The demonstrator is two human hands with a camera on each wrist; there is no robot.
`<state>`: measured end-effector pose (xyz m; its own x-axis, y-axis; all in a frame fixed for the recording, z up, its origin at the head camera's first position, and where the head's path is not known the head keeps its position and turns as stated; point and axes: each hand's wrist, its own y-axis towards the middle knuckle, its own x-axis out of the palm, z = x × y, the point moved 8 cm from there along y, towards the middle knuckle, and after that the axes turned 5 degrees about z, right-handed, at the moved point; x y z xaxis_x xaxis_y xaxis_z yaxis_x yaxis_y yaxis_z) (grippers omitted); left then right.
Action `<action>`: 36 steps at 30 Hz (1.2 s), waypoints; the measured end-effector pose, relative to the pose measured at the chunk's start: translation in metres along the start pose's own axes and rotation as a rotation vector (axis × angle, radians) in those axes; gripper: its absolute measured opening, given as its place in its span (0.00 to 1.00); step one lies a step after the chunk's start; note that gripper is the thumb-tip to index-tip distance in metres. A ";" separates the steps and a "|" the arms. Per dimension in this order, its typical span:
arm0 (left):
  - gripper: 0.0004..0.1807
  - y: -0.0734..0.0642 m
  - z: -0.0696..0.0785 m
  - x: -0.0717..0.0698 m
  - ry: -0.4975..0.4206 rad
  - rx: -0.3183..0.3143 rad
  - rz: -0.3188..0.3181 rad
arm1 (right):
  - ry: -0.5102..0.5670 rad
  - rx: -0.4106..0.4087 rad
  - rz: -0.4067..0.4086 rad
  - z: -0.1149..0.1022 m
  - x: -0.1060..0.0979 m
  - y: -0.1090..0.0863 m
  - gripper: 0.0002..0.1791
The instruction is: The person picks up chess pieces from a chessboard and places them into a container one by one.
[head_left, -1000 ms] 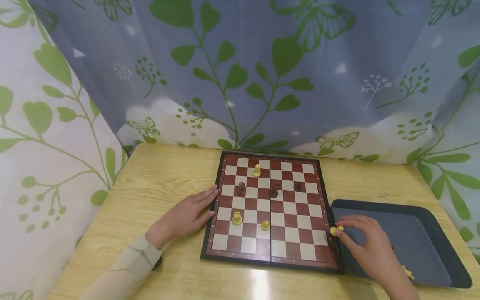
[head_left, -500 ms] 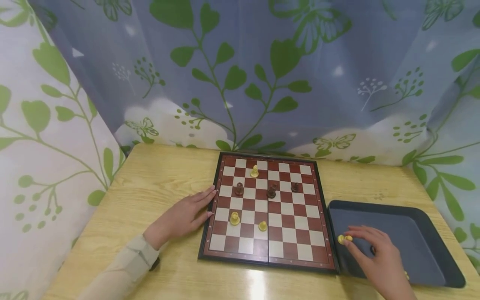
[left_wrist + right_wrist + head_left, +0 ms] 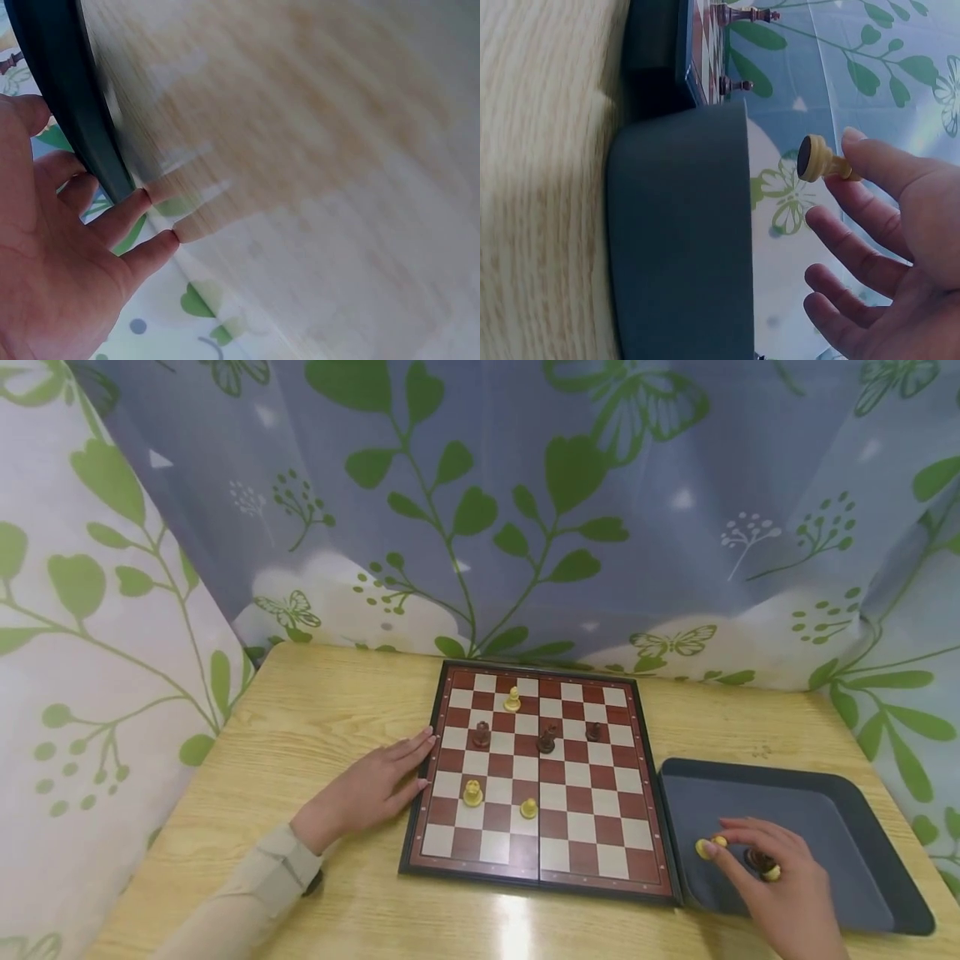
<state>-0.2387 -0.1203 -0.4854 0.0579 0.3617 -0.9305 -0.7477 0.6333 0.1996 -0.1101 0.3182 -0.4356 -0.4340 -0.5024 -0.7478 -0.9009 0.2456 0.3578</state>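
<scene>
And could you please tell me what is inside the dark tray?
A dark chess piece and a yellow chess piece show in the dark tray, partly covered by the right hand's grip; anything else beneath it cannot be seen.

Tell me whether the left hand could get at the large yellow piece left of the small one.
Probably yes. The left hand rests at the left edge of the board, close to the large yellow piece, and no other piece stands between them; the nearest dark piece stands farther back.
</scene>
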 end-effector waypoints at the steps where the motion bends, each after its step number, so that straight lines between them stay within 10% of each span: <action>1: 0.34 0.000 0.000 0.000 0.001 -0.002 -0.001 | 0.000 0.003 0.000 0.001 0.000 0.000 0.07; 36: 0.34 -0.001 0.000 0.001 -0.005 -0.015 -0.010 | -0.104 0.197 0.073 0.049 -0.027 -0.005 0.14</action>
<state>-0.2380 -0.1200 -0.4860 0.0688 0.3587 -0.9309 -0.7572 0.6263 0.1853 -0.0936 0.3718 -0.4445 -0.4859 -0.3919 -0.7812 -0.8446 0.4404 0.3044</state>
